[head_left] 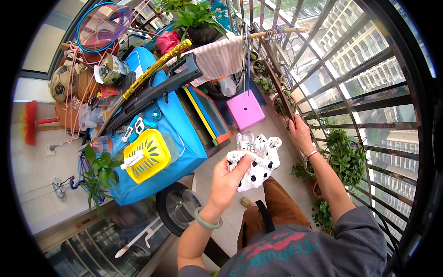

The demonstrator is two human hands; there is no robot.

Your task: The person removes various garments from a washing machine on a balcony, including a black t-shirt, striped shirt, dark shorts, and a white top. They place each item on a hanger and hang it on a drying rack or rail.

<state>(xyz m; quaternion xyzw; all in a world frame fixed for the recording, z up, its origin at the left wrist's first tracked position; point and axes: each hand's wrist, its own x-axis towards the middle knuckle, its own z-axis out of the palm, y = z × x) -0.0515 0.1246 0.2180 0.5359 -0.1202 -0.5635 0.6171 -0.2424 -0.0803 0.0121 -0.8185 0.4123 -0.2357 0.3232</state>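
Note:
Pinched in my left hand (226, 177) is a small white garment (255, 171) with black spots and a gathered, stretchy edge. It hangs bunched in front of my body, thumb on top; its exact kind cannot be told. My right hand (302, 135) reaches out to the right, fingers closed round the near end of a long dark brown bar (275, 78). That bar slants away beside the window grille. Beyond the garment stands a pink plastic stool (245, 110).
Left is a blue-covered surface (184, 154) with a yellow slotted basket (146, 156) and a toy gun (152, 90). A striped towel (217, 60) hangs from a wooden pole. Potted plants (344, 157) line the window grille (369, 99). A round washer door (180, 207) stands open, lower left.

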